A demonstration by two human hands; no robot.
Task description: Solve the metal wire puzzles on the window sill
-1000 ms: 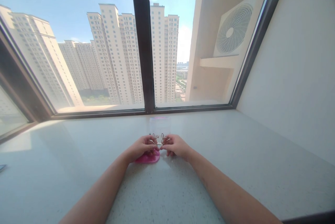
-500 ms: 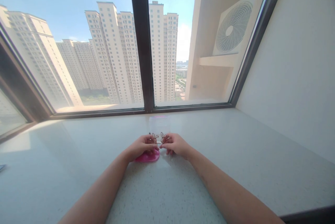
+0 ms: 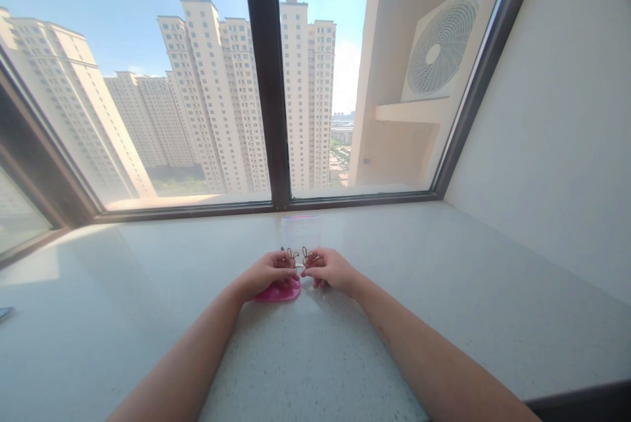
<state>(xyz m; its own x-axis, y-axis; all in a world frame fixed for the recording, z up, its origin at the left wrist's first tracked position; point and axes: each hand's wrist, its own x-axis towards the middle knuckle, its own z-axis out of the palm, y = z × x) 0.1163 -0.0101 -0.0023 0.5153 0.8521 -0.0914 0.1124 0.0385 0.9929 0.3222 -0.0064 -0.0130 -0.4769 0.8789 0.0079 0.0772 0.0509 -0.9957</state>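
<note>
My left hand (image 3: 267, 273) is closed, its fingers pinching a small brown looped piece (image 3: 292, 256) that has rabbit-ear-like loops on top. A similar brown looped piece (image 3: 306, 256) is pinched in my right hand (image 3: 335, 269), whose fingertips nearly meet those of the left. Between the hands shows a thin pale sliver, too small to name. Under my left hand lies a flat, glossy pink item (image 3: 279, 294), partly covered by the fingers. Just behind both hands lies a clear plastic zip bag (image 3: 300, 230) with a pinkish top edge.
The pale speckled sill (image 3: 305, 356) runs up to a dark-framed window (image 3: 280, 172). A white wall (image 3: 557, 146) bounds it on the right. At the far left edge lies a small bluish-grey item (image 3: 4, 312), cut off by the frame. Outside are tower blocks and a fan unit.
Both hands stay almost in place, still pinching the brown pieces. The whole view has tipped very slightly, and a little more of the item at the left edge shows.
</note>
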